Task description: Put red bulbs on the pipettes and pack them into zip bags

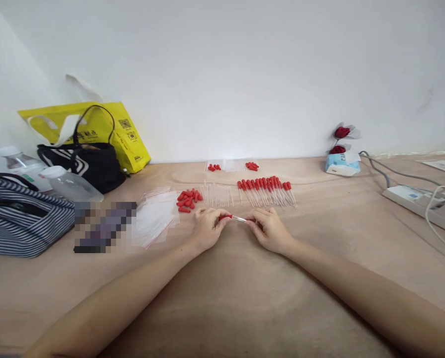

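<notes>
My left hand (209,227) pinches a red rubber bulb (225,217) near the middle of the table. From the bulb a thin clear tube (239,219) runs to the right, its far end between the closed fingertips of my right hand (269,229). Beyond my left hand lies a pile of loose red bulbs (188,199). A row of bare clear tubes (217,195) is beside that pile. Farther right, several clear tubes with red bulbs on their ends (267,191) lie side by side.
Clear plastic bags (155,214) lie left of the bulbs. A striped pouch (28,216), a plastic bottle (71,184), a black bag (99,166) and a yellow bag (131,141) fill the left. A tissue pack (342,165) and a power strip (420,201) are at right.
</notes>
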Available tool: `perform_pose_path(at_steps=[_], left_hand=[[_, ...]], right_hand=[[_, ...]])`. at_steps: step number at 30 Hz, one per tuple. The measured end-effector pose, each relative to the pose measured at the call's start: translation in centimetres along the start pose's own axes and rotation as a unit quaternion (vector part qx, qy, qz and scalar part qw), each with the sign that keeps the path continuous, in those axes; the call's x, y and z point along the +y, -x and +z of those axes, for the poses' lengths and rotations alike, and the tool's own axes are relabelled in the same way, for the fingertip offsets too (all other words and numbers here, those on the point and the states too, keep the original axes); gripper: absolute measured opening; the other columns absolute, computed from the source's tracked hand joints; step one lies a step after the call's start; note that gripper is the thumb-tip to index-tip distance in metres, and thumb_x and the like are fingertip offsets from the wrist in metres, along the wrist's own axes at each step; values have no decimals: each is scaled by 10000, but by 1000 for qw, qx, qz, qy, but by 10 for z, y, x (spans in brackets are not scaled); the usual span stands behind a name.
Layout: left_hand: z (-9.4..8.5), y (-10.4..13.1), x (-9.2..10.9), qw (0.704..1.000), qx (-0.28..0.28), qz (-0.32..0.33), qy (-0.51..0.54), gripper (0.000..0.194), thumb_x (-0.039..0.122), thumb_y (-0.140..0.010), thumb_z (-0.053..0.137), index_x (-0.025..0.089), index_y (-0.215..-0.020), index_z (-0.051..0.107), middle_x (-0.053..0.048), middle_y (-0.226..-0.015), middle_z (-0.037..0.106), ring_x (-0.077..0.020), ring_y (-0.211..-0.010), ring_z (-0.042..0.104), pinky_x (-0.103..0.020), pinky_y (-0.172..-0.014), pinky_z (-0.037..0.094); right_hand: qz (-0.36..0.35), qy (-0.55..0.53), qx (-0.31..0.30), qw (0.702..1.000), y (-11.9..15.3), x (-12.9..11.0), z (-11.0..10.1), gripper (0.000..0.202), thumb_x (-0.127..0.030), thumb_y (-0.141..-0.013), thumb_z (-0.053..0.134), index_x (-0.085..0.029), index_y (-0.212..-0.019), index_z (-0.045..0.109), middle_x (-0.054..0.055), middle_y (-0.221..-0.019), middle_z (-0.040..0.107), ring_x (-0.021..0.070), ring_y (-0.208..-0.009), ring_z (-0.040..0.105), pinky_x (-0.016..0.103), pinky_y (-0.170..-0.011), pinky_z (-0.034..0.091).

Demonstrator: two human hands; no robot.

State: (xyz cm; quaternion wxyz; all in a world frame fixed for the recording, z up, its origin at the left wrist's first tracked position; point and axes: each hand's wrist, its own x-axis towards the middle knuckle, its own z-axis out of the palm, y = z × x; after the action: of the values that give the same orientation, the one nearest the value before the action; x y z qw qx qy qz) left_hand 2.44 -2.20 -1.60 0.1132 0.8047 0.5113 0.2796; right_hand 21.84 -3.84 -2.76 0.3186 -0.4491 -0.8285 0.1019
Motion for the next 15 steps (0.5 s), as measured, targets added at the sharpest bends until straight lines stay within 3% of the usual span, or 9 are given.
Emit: perform_pose_path(at_steps=[4, 15], left_hand=[[0, 1, -1, 1000, 0, -8, 14, 112, 291, -808, 489, 239, -832, 585, 39, -829, 664, -154, -821, 569, -383, -879, 227], [2, 2, -1, 999, 10, 40, 18, 119, 287, -816, 480, 226, -802, 581, 45, -772, 651, -138, -767, 561, -362, -867, 238]], right_hand=[[32, 7, 18, 999, 0, -1, 0, 199, -265, -846, 398, -175, -806, 571, 24, -758, 616, 124, -687, 532, 275, -681, 266], [-15, 5, -8, 1000, 1, -1, 1, 176, -237, -841, 408, -182, -813, 573, 0, -733, 612, 108, -658, 512, 272, -686, 243]])
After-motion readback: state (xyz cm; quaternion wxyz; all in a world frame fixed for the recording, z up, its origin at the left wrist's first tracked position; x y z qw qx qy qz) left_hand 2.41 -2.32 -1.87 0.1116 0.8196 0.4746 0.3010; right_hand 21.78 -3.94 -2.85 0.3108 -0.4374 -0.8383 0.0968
